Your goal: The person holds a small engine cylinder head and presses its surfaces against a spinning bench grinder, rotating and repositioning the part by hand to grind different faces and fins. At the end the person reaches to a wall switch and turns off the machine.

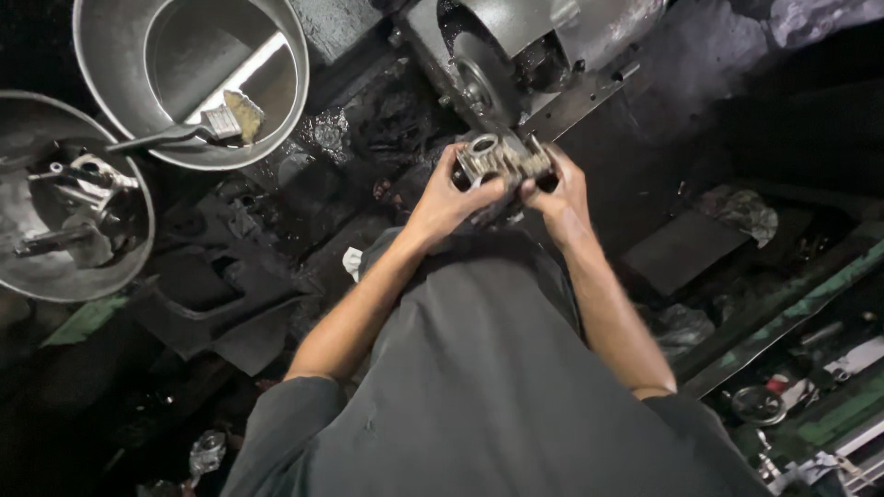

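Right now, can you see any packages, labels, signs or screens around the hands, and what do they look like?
No package, label, sign or screen that I can make out.
Metal part: grey, blocky, held in the left hand and right hand.
Round metal basin: upper left, with a paintbrush lying inside.
Second basin: far left, holding dark metal pieces.
Lower right corner: small cluttered items, too blurred to tell.

At eleven o'clock a round metal basin (110, 83) holds a flat paintbrush (198, 127) with pale bristles. At nine o'clock a second metal bowl (37, 276) carries small greasy metal parts (78, 189). At twelve o'clock sits a grey machine housing (525, 46). A white rag scrap (352, 262) lies near centre.
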